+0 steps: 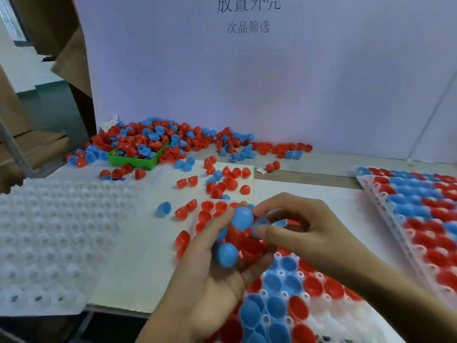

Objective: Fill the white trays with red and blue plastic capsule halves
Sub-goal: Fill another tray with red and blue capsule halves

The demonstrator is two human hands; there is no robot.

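Observation:
My left hand (pixel 212 273) is cupped palm up over the near tray, holding a bunch of red and blue capsule halves (pixel 227 254). My right hand (pixel 304 226) reaches in from the right and pinches a blue capsule half (pixel 259 227) at the top of that bunch. Below both hands lies a white tray (pixel 321 325) partly filled with red and blue halves. A second tray (pixel 393 214) at the right is nearly full. At the left sits an empty white tray (pixel 49 231). Loose halves (pixel 222 181) are scattered on the table ahead.
A large heap of red and blue halves (pixel 153 137) lies at the back, spilling over a green box (pixel 134 162). A white board with printed characters (pixel 247 70) stands behind it. Brown cardboard (pixel 57 33) rises at the far left.

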